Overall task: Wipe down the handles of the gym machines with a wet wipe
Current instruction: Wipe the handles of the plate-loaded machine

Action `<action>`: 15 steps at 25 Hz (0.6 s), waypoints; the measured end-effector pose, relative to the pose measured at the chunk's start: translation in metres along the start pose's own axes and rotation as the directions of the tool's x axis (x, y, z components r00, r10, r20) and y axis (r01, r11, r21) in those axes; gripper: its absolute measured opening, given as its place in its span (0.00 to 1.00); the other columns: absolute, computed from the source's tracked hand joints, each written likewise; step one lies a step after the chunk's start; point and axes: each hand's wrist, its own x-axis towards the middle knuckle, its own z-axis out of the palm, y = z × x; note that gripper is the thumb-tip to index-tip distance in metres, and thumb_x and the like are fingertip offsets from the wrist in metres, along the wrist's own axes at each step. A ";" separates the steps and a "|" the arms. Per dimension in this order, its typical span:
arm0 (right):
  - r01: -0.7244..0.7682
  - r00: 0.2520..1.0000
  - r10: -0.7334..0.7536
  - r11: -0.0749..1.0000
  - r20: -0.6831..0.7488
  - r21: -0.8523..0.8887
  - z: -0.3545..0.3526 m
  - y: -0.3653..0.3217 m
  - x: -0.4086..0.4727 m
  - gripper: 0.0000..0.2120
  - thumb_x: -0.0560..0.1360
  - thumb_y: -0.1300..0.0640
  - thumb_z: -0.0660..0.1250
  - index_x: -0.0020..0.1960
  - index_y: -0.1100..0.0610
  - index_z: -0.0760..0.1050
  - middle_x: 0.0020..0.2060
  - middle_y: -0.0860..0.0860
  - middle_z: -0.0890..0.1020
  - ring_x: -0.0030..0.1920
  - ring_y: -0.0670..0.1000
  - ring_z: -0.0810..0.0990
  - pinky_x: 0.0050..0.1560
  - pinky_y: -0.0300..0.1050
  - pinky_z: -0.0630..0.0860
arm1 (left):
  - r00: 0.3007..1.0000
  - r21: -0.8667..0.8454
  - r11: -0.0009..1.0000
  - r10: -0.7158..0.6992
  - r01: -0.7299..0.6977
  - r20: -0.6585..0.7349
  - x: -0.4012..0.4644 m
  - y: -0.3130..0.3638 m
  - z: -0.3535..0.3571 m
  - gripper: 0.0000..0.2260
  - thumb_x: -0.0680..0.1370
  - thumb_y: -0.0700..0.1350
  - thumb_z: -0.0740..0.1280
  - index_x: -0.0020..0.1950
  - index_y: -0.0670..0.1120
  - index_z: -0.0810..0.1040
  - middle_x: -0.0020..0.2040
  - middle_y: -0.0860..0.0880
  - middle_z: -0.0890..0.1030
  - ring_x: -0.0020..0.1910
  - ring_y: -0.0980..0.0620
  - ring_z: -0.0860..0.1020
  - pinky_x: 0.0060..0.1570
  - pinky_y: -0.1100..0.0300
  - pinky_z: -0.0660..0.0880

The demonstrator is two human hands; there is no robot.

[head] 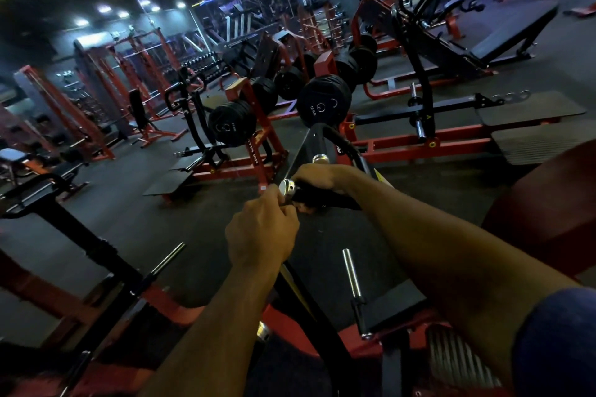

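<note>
— Where's the handle?
— Centre of view: black handle [309, 195], chrome end cap [287, 187].
— Hands?
— Right hand [317, 178] wrapped over handle. Left hand [261, 230] clenched just below cap; contents hidden.
— Wipe?
— Cannot tell.
— Beyond?
— Black weight plates [322, 100] on red racks.

both arms reach forward, left hand [262, 229] and right hand [317, 178] curled.

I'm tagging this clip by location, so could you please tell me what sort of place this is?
A gym, almost certainly its weights floor. Black weight plates hang on red plate-loaded machine frames, a dumbbell rack stands farther back, and the right hand grips a machine handle.
</note>
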 end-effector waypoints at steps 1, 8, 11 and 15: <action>0.015 1.000 -0.015 1.000 0.002 0.026 -0.001 0.002 0.001 0.16 0.83 0.58 0.57 0.53 0.68 0.80 0.41 0.57 0.84 0.38 0.52 0.82 0.34 0.39 0.78 | 1.000 -0.001 1.000 -0.003 0.003 -0.005 0.000 0.000 0.000 0.08 0.83 0.52 0.63 0.60 0.52 0.75 0.34 0.55 0.72 0.30 0.60 0.70 0.28 0.63 0.63; 0.076 0.997 -0.079 0.988 0.012 0.132 -0.001 0.005 0.005 0.17 0.84 0.58 0.55 0.61 0.67 0.78 0.46 0.59 0.83 0.38 0.49 0.83 0.39 0.42 0.79 | 0.999 -0.008 1.000 -0.008 0.008 0.049 0.001 0.000 0.002 0.19 0.83 0.51 0.62 0.74 0.54 0.71 0.35 0.56 0.71 0.32 0.59 0.72 0.31 0.62 0.67; 0.036 0.999 -0.040 0.992 0.027 0.119 -0.011 0.017 0.004 0.17 0.84 0.61 0.54 0.62 0.68 0.77 0.48 0.60 0.84 0.41 0.50 0.84 0.40 0.41 0.81 | 0.999 -0.024 1.000 -0.002 0.003 0.033 0.001 0.000 0.003 0.18 0.83 0.51 0.61 0.73 0.53 0.73 0.35 0.56 0.71 0.33 0.59 0.73 0.35 0.59 0.74; -0.200 0.979 0.201 0.979 0.021 -0.043 -0.033 0.050 -0.001 0.16 0.83 0.58 0.57 0.58 0.67 0.80 0.48 0.62 0.84 0.44 0.56 0.83 0.43 0.48 0.81 | 0.999 -0.018 1.000 -0.002 0.002 0.035 0.001 -0.002 0.004 0.18 0.83 0.51 0.61 0.74 0.54 0.72 0.37 0.54 0.75 0.34 0.57 0.74 0.36 0.58 0.73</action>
